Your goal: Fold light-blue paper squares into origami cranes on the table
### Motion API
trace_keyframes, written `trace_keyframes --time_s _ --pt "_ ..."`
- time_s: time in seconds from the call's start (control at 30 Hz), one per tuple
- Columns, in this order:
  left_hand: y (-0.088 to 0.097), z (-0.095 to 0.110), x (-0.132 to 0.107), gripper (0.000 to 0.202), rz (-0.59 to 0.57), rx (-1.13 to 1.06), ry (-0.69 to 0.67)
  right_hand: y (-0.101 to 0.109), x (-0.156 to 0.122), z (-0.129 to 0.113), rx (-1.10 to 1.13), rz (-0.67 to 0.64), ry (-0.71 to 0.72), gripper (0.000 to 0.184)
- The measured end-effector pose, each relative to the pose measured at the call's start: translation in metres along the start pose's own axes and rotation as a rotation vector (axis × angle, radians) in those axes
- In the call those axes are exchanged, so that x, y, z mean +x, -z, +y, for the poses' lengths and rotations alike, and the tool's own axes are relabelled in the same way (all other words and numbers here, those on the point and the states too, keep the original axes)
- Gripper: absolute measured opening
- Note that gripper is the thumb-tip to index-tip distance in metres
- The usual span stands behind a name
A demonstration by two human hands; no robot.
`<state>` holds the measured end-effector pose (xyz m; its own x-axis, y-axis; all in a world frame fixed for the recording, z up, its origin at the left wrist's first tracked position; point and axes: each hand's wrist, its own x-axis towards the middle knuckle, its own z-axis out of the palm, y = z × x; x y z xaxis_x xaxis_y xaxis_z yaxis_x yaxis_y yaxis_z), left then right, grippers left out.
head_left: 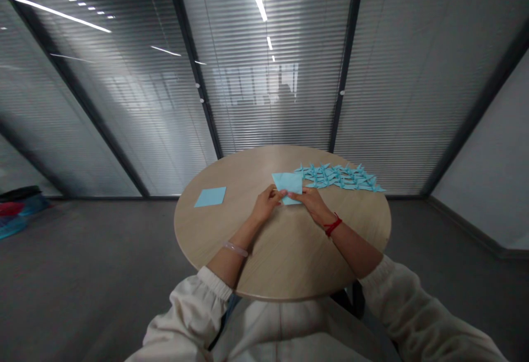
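Note:
Between my two hands is a light blue square of origami paper (pixel 288 182), held up just over the table. My left hand (pixel 268 203) pinches its left edge with thumb and fingers. On the other side, my right hand (pixel 313 203) grips the right edge, thumb across the front. The fingers behind the sheet are partly hidden. Farther back to the right lie several folded blue paper cranes (pixel 339 177) in close rows. A flat stack or sheet of blue paper (pixel 210 196) rests to the left of my left hand.
The round wooden table (pixel 289 263) stands close in front of my body. Beyond it rises a glass wall with blinds (pixel 273 119). On the floor at far left is a dark-rimmed bin or bag (pixel 20 202) with red and blue parts.

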<state>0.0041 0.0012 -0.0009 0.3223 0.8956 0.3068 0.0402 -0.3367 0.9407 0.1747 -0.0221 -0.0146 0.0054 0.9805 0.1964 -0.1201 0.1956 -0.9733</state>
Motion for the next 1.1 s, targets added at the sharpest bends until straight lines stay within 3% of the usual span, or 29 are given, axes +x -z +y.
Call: trace_keyframes --time_s 0.2,0.43,0.57,0.73,0.83,1.1 --pt "0.006 -0.002 0.006 0.052 0.132 -0.241 0.036 -0.004 0.001 0.005 -0.139 -0.099 0.053 0.049" --pt "0.004 -0.006 0.003 0.049 0.090 -0.189 0.126 0.003 0.010 0.010 -0.243 0.157 0.246 0.045" --pt "0.000 -0.003 -0.001 0.045 0.055 -0.279 0.146 0.005 0.009 0.009 -0.367 0.228 0.313 0.042" --pt "0.001 0.000 -0.002 0.038 0.063 -0.399 0.182 -0.002 -0.001 0.002 -0.510 0.178 0.577 0.022" --pt "0.004 0.003 -0.002 0.030 0.065 -0.458 0.197 -0.004 -0.004 -0.001 -0.626 0.141 0.727 0.024" --pt "0.004 0.008 -0.001 0.027 0.121 -0.547 0.200 -0.005 -0.006 -0.004 -0.777 0.083 0.857 0.029"
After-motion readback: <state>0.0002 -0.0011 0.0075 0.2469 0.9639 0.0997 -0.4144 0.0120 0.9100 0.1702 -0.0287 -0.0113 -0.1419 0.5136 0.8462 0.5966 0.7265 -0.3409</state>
